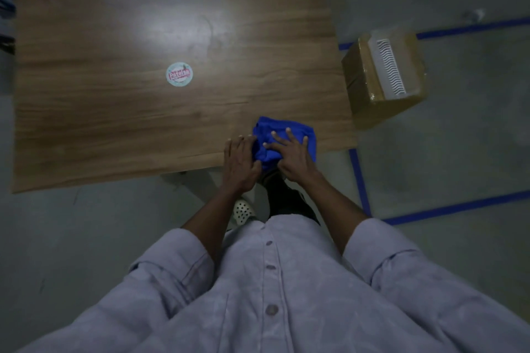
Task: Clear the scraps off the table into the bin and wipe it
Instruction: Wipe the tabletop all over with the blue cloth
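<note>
Your right grip [289, 152] lies flat on the blue cloth [272, 125], fingers spread and pressing it down. Your left grip [241, 160] is curled at the cloth's left side, fingertips and thumb pinching a fold of it. The cloth is bunched, not laid out, and sits on the worktop [114, 123] at the near edge, close to the near right corner, with a little of it seeming to hang over that edge.

The first risk, as I judge it, is that overhang. Pull towards yourself and the cloth can slide off the near edge, so push away or sideways instead. A bunched cloth also wipes a narrow strip and can miss patches; flatten it first.

The only loose-looking thing on the worktop is a round printed disc [179, 74] near the middle, well apart from the cloth. I cannot tell whether it is a scrap or a stuck label. If it is loose, a stroke to the left or away from you would send it to the floor [459, 152] rather than the bin.

The cardboard box [361, 86] stands on the floor just beside the right edge, holding something white and ribbed [388, 69]; it is probably the bin. Sweep towards that edge.

You have open room across the whole left and far side of the worktop. The right edge is the tight one, with the box close against it.
</note>
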Demonstrator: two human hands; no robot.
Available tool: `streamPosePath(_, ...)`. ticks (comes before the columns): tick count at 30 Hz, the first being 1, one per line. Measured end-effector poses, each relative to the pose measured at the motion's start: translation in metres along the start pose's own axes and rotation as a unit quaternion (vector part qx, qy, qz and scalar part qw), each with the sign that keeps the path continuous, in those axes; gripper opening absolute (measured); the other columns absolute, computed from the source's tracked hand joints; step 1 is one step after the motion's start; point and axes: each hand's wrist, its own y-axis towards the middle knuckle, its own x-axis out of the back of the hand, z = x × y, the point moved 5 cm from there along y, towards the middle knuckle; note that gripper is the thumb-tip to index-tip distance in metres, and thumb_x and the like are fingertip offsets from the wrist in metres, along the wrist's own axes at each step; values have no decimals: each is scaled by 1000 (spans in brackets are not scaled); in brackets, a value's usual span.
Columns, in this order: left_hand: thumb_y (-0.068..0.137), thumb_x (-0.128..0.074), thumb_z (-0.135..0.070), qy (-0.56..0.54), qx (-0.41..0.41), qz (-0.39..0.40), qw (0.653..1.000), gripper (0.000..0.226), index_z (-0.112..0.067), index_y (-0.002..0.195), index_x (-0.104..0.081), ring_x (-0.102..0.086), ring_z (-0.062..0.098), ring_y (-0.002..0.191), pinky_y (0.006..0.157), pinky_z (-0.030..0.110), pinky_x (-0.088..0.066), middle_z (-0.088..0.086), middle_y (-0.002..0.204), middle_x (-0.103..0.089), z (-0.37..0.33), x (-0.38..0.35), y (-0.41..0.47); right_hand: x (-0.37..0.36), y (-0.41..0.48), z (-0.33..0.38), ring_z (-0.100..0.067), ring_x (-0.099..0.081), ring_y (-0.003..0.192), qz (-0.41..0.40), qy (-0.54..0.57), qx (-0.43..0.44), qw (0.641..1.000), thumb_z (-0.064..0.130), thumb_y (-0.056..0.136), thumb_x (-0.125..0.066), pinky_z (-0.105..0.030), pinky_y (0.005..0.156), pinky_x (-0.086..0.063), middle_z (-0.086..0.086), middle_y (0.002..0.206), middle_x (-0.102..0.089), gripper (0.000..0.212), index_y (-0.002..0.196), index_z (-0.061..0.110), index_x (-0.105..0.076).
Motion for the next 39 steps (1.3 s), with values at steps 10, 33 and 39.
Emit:
streamPosePath(10, 80, -39, -26, -71, 61, -157, 983, 38, -19, 96, -73, -58, 31, 95, 92, 40, -39, 5, 92, -74, 21, 50, 8, 73, -43, -5, -31, -60, 99, -124, 251, -127, 952, -1, 90, -45, -30, 73, -43, -19, 121, -66, 51, 138, 13, -57)
streamPosePath(33, 92, -43, -45, 62, -5, 13, 998, 80, -11, 161, -21, -4, 25, 157, 127, 45, -2, 8, 170, -12, 73, 35, 47, -14, 54, 19, -31, 3, 158, -204, -71, -118, 969, 63, 104, -31, -58, 125, -8, -3, 172, -2, 74, 163, 24, -15)
streamPosePath(39, 87, -44, -52, 70, 20, -12, 997, 91, -12, 162, -13, 4, 28, 157, 125, 48, 7, 9, 171, -3, 111, 50, 57, 1, 94, 25, -32, 0, 158, -245, -55, -186, 950, 68, 101, -27, -61, 123, -8, -5, 172, -4, 76, 164, 26, -12)
